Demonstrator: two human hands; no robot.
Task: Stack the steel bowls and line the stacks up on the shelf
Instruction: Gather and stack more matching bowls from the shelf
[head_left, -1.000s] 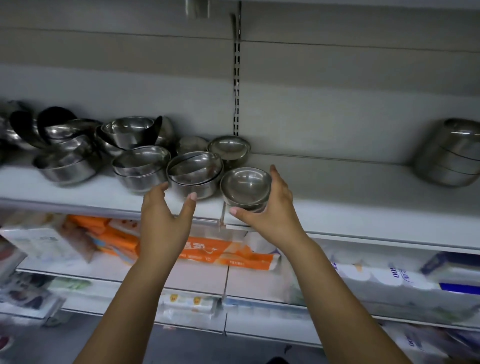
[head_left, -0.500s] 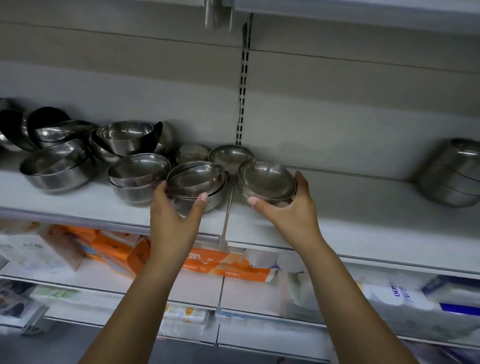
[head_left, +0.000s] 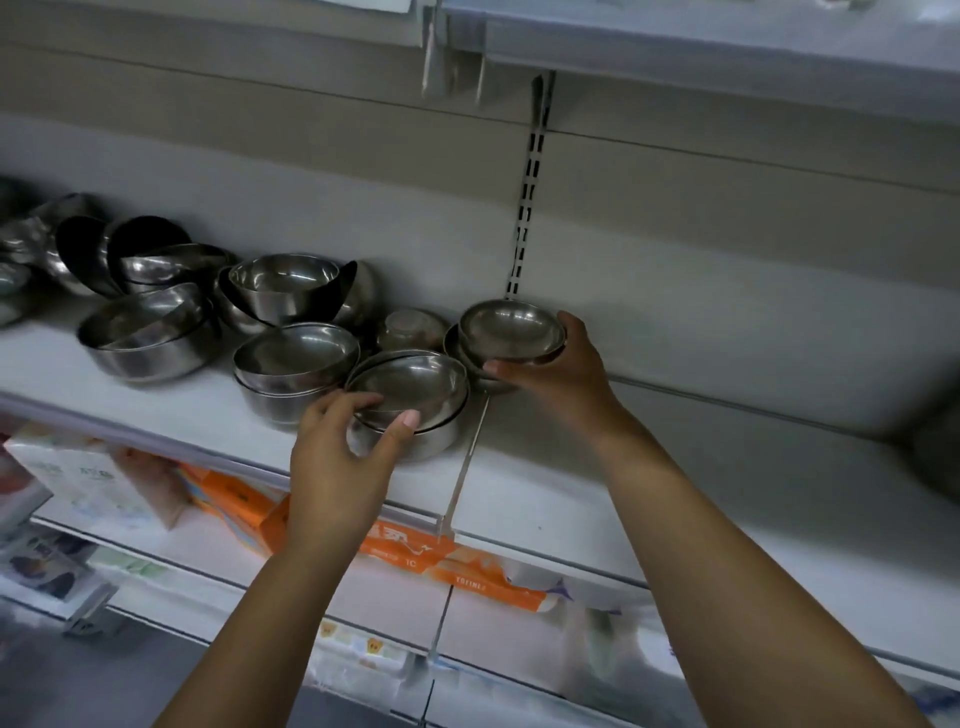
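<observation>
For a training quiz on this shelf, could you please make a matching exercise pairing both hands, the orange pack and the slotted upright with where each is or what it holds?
1. left hand
2. right hand
3. orange pack
4. slotted upright

A. on the back wall
B. grips the small bowl
C. on the lower shelf
D. grips the front stack

Pairs: 1-D, 2-B, 3-C, 4-A.

Far-left bowls (head_left: 11, 278) are cropped; lower-shelf packages (head_left: 83, 483) blur.
</observation>
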